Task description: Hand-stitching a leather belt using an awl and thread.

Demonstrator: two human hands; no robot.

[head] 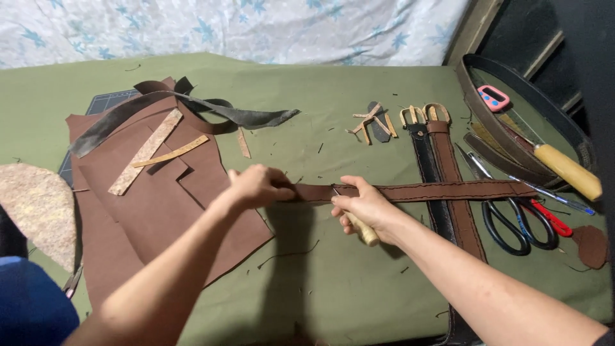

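Observation:
A long brown leather strap [435,191] with stitched edges lies across the green table cover, left to right. My left hand [256,187] pinches and holds down its left end. My right hand [362,208] grips a small tool with a pale wooden handle [364,230]; its thin metal tip rests on the strap near the left end. The strap crosses over two buckled belts, one black [428,173] and one brown [451,173], that run toward me.
Brown leather sheets [154,205] with scrap strips lie at the left over a cutting mat [106,102]. Black-handled scissors [512,221], a red tool [552,221], a wooden-handled knife [567,170], a pink cutter [493,98] and coiled belts sit at the right. Small leather offcuts [375,122] lie beyond the strap.

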